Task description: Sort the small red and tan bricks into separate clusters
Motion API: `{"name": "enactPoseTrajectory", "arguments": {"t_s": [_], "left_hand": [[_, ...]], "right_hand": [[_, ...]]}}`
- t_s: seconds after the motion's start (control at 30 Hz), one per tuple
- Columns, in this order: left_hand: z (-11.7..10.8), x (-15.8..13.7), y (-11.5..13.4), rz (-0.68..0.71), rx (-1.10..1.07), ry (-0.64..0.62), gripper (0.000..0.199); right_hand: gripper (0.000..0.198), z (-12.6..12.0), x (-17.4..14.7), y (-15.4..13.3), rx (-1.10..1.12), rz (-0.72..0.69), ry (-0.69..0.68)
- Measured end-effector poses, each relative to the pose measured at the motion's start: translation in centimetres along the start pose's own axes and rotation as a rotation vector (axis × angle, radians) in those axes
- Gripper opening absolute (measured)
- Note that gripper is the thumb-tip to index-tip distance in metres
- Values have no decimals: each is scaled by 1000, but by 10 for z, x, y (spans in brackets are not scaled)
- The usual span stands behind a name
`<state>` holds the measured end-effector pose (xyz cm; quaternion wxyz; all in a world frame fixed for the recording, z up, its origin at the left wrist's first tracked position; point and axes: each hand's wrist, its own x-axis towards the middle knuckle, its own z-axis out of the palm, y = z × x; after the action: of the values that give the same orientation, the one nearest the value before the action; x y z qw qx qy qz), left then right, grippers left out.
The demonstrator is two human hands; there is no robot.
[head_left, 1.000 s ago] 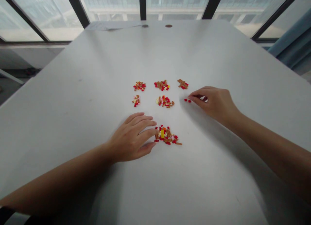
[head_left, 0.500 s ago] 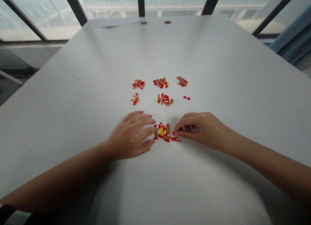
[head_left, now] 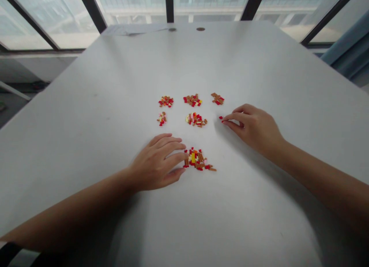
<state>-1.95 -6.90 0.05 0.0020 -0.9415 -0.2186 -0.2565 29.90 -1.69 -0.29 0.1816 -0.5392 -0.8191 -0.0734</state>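
Note:
A loose pile of small toy bricks [head_left: 198, 159], red, brown, yellow and cream, lies on the white table in front of me. At its left edge rests my left hand [head_left: 161, 161], fingers spread, the index finger and thumb beside the nearest bricks. My right hand [head_left: 253, 124] is out to the right, above and beyond the pile. Its thumb and index finger pinch a small red brick [head_left: 222, 121], of which only a sliver shows. Just past those fingertips lies another red brick [head_left: 220, 117]; my fingers hide the spot to its right.
Sorted groups of small bricks lie farther out: a red-orange group [head_left: 166, 101], a brown-red group [head_left: 192, 100], a brown group [head_left: 218, 99], a small mixed group [head_left: 162, 119] and a larger mixed group [head_left: 196, 120]. Paper [head_left: 127, 29] lies at the table's far edge, before windows.
My right hand has moved away from the near pile, up and to the right, to the loose red bricks. My left hand has stayed beside the pile.

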Motion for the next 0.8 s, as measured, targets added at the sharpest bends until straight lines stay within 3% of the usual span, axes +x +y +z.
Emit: {"name": "enactPoseTrajectory", "arguments": {"t_s": [0.13, 0.2, 0.3, 0.4, 0.63, 0.8], "left_hand": [[0, 0, -1, -1, 0, -3, 17], [1, -1, -1, 2, 5, -7, 17], [3, -1, 0, 0, 13, -15, 18], [4, -1, 1, 5, 23, -6, 19], [-1, -2, 6, 26, 37, 16, 17], [-2, -3, 6, 13, 34, 6, 18]], "right_hand": [[22, -9, -5, -13, 16, -56, 176], [16, -20, -13, -30, 146, -131, 225], [12, -34, -28, -59, 349, -260, 40], [11, -37, -41, -78, 388, -340, -56], [9, -33, -48, -85, 389, -317, -122], [9, -40, -33, -62, 462, -154, -60]]}}
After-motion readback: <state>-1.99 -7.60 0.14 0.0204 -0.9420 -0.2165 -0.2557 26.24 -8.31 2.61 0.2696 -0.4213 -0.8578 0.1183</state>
